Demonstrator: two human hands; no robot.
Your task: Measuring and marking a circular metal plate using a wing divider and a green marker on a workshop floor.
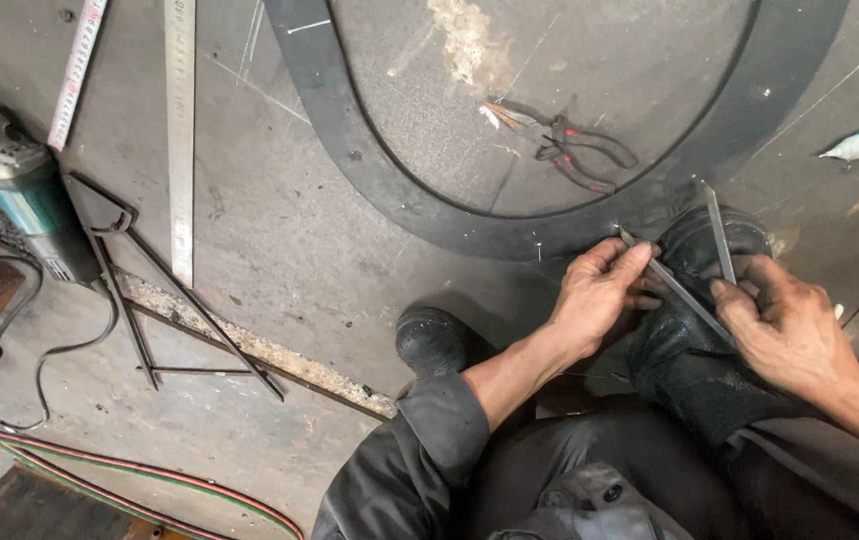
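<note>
Dark grey work jacket (404, 470) (sleeves pushed up), black rubber boots (431, 340).

Two hands working close together, low at the right

The left hand (597, 296) is reaching in palm down, fingers (632, 262) curled and pinching; the right hand (787, 330) is sitting just beside those fingertips, its own fingers bent in a grip, both forearms angling inward.

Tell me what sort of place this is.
Most likely a metalworking or welding workshop. An angle grinder lies on the scratched steel floor plate, beside a long steel ruler, pliers and a curved black metal band.
</note>
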